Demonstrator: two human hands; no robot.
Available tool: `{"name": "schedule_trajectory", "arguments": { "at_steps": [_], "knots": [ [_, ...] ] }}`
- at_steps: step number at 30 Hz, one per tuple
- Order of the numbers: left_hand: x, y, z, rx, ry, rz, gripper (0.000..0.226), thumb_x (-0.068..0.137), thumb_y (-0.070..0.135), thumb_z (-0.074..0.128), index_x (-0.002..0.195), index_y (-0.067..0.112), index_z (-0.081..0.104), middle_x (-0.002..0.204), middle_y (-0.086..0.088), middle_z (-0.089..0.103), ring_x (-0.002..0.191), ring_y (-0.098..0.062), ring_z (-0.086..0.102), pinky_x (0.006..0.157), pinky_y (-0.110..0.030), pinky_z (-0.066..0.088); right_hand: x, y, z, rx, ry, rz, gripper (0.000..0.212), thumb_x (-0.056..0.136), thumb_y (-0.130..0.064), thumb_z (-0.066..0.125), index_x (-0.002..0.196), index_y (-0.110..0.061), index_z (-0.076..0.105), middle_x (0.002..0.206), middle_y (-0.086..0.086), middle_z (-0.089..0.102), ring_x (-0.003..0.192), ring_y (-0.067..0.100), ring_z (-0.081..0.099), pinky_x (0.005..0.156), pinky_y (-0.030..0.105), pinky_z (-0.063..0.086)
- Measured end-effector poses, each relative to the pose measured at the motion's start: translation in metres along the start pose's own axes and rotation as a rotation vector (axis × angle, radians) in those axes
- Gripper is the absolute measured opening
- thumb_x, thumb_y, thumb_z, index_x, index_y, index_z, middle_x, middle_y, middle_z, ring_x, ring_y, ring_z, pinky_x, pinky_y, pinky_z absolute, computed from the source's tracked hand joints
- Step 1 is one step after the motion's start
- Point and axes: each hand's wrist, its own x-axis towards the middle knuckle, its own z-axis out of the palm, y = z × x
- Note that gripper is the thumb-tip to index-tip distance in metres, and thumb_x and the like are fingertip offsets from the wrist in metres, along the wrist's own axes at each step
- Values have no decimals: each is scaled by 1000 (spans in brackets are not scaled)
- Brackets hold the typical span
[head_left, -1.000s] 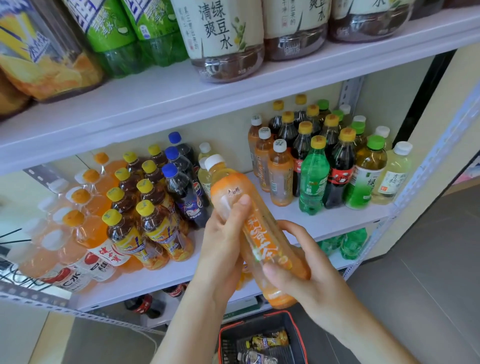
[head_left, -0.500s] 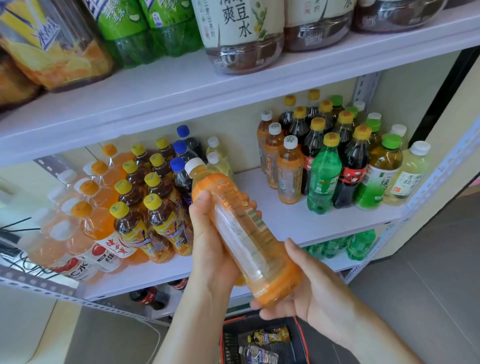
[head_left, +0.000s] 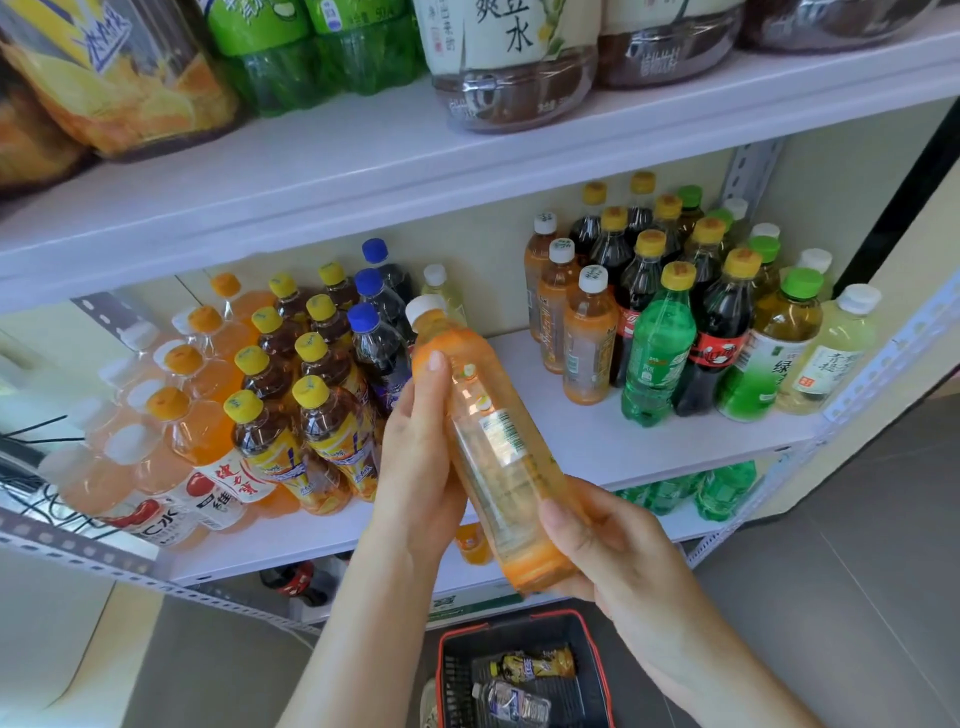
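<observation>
bottle: orange drink bottle (head_left: 493, 447), white cap, is hanging in the air in front of the middle shelf (head_left: 597, 452), tilted, cap pointing far-left, base near-right. Small-print side of the label is facing up at the camera.
left hand: left hand (head_left: 421, 467) is wrapping the upper body, thumb lying along the front just under the shoulder.
right hand: right hand (head_left: 613, 551) is cupping the base, thumb curling over the lower front.
why: two-ended hold is leaving the label middle uncovered and letting the bottle roll about its long axis. Looks like label checking, my read.
open room: bare shelf strip is showing between the blue-capped cola bottles (head_left: 379, 348) on the left and the matching white-capped orange bottles (head_left: 587, 343) on the right. The held bottle is hovering in front of it.
edges: upper shelf (head_left: 415, 171) lip is sitting well above the cap. Middle shelf's front edge is running just under the hands.
basket: red-rimmed basket (head_left: 519, 621) is sitting on the floor below the hands, two bottles lying inside, free room beside them. Straight drop looks unobstructed.
</observation>
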Motion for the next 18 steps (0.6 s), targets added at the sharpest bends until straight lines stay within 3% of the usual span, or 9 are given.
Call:
{"name": "schedule_trajectory", "arguments": {
  "at_steps": [4,6,8,11,13,16,18],
  "knots": [
    [5,-10,-1,-54,87,-28,72,72,49,71,126,3,60,102,-15,68,87,-27,67,80,-45,58,1,3,-3,-388,110,-101,33,82,-53,71,112,-44,62,98,-12,74,87,6,71,77,19,56],
    [9,-14,-1,-75,150,-64,64,78,49,72,123,5,62,93,-14,68,75,-23,68,68,-41,60,1,2,-5,-490,140,-97,38,80,-49,74,114,-47,58,97,-16,72,83,1,69,72,16,54],
    [11,-16,-1,-111,170,-85,62,81,48,70,125,5,62,90,-12,66,72,-21,67,67,-38,59,2,4,-9,-509,143,-84,45,78,-52,75,118,-49,55,102,-16,70,89,0,68,73,12,51],
    [15,-17,-3,-174,140,-82,78,68,54,71,130,7,60,100,-12,63,85,-24,64,78,-40,55,3,4,-15,-342,64,-4,48,75,-56,74,117,-47,55,108,-13,69,98,8,69,87,26,55],
    [19,-18,-3,-214,127,-99,81,65,56,71,129,7,61,104,-13,65,90,-26,65,81,-41,55,2,2,-15,-212,31,48,51,71,-54,79,116,-45,56,110,-8,70,96,15,71,87,35,58],
    [26,-19,-3,-285,55,-218,63,81,61,62,115,8,66,93,-11,69,83,-24,67,79,-38,55,1,2,-9,-404,130,-90,64,63,-58,79,120,-52,50,109,-13,68,93,9,70,79,26,58],
    [30,-21,-4,-256,12,-292,59,85,63,58,111,11,66,88,-8,67,82,-22,65,79,-38,54,-1,-2,-3,-498,236,-164,72,61,-62,78,125,-48,49,113,-12,65,96,10,68,76,26,58]
  ]
}}
